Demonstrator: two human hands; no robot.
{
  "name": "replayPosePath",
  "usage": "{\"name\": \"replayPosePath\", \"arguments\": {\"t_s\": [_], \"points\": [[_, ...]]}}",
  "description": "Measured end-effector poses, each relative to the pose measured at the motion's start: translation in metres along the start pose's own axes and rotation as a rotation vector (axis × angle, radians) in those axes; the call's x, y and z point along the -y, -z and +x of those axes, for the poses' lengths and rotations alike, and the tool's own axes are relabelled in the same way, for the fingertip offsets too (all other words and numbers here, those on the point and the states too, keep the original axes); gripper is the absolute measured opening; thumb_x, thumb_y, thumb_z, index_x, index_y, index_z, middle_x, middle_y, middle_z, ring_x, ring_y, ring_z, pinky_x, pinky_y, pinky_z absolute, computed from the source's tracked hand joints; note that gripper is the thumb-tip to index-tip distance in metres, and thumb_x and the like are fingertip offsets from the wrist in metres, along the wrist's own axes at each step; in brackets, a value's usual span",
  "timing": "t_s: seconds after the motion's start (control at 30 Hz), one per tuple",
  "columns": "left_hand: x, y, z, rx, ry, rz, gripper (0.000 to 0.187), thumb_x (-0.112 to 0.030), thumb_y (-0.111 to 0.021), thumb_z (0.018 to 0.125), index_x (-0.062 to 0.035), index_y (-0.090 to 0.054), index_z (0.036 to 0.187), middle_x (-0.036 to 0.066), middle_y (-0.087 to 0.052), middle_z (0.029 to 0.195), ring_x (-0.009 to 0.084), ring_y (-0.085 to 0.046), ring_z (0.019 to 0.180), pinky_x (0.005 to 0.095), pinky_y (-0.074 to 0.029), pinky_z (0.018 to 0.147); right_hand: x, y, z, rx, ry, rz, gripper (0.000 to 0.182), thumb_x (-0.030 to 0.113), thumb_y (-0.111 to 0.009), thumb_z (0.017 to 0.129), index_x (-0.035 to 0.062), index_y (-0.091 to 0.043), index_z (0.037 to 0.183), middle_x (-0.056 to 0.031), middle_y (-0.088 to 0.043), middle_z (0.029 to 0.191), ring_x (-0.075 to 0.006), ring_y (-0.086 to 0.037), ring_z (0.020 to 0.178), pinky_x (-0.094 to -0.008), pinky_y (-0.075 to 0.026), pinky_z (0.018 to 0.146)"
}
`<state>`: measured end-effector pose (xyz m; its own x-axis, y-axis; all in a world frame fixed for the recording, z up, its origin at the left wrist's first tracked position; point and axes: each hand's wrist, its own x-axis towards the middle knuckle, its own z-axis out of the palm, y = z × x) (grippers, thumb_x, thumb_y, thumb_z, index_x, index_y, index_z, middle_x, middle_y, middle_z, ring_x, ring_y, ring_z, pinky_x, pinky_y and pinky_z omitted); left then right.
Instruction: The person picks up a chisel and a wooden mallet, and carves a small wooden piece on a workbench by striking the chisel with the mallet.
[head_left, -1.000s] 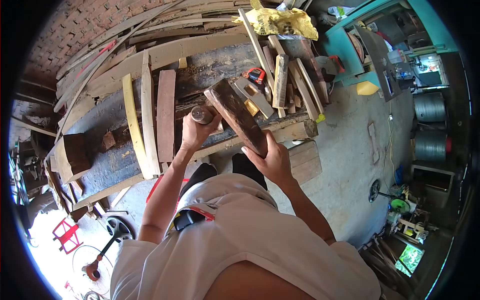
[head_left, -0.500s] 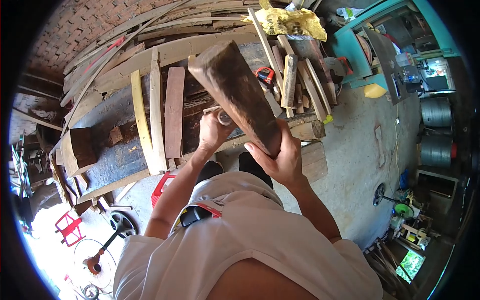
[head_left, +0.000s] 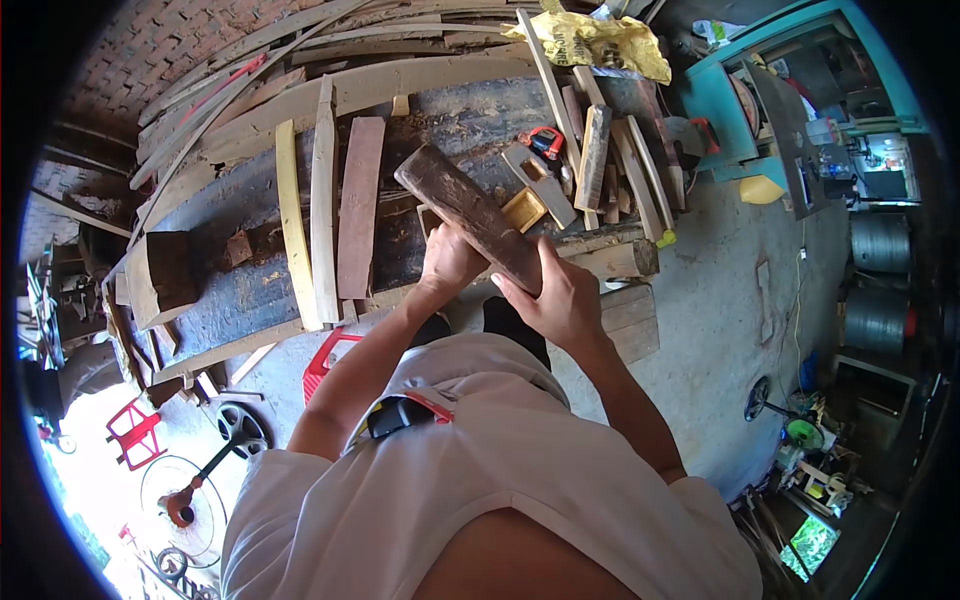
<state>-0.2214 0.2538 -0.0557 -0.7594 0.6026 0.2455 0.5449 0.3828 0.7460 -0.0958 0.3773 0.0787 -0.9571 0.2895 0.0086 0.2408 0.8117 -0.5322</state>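
Observation:
My right hand (head_left: pixel 562 300) is closed around the near end of a rough, dark brown wood block (head_left: pixel 465 212), which slants up and left above the bench. My left hand (head_left: pixel 452 262) is closed just below the block's left side. A small brown piece (head_left: pixel 428 220) shows above its fingers; the block hides most of what it grips. Behind the block, a small yellow box-like piece (head_left: pixel 524 211) and a flat grey piece with a slot (head_left: pixel 541 184) lie on the workbench (head_left: pixel 430 115). Long boards, a yellow one (head_left: pixel 293 220) and a reddish one (head_left: pixel 360 200), lie to the left.
A red-and-black tool (head_left: pixel 545 142) lies beside a pile of wood strips (head_left: pixel 610 160). A thick wood block (head_left: pixel 160 278) stands at the bench's left end. A red plastic stool (head_left: pixel 328 362) is under the near edge. A fan (head_left: pixel 185 505) stands lower left.
The wood block has come down, away from my face, and lies flatter in view. The yellow piece on the bench is now visible. The round end in my left hand is now hidden.

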Motion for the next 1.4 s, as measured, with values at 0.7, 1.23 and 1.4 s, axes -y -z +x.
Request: {"name": "replayPosePath", "arguments": {"t_s": [0.7,1.23,1.4], "points": [[0.023,0.041,0.015,-0.065,0.357,-0.416,0.025,-0.026,-0.08,0.08,-0.0048,-0.073,0.091,0.009,-0.076,0.086,0.0162,-0.073,0.078,0.0329,-0.058,0.076,-0.021,0.004,-0.022,-0.102,-0.138,0.31,0.045,0.031,-0.077,0.088,-0.0005,-0.059,0.114,-0.0216,-0.071,0.088,-0.0389,-0.072,0.08,-0.0425,-0.055,0.07],[0.002,0.033,0.019,0.04,0.354,-0.27,0.032,-0.031,-0.081,0.078,-0.0038,-0.073,0.094,0.018,-0.074,0.086,0.0315,-0.074,0.082,0.0395,-0.059,0.075,0.034,0.049,0.01,-0.239,0.205,0.405,0.05,0.023,-0.08,0.086,-0.0038,-0.055,0.121,-0.0166,-0.071,0.097,-0.0247,-0.071,0.088,-0.0372,-0.055,0.079],[0.008,0.028,0.018,0.005,0.385,-0.29,0.032,-0.031,-0.081,0.078,-0.0041,-0.073,0.093,0.017,-0.074,0.085,0.0301,-0.075,0.081,0.0393,-0.059,0.075,0.024,0.04,0.01,-0.136,0.091,0.436,0.05,0.025,-0.079,0.087,-0.0029,-0.055,0.121,-0.0178,-0.071,0.098,-0.0259,-0.072,0.089,-0.0383,-0.055,0.079]]}}
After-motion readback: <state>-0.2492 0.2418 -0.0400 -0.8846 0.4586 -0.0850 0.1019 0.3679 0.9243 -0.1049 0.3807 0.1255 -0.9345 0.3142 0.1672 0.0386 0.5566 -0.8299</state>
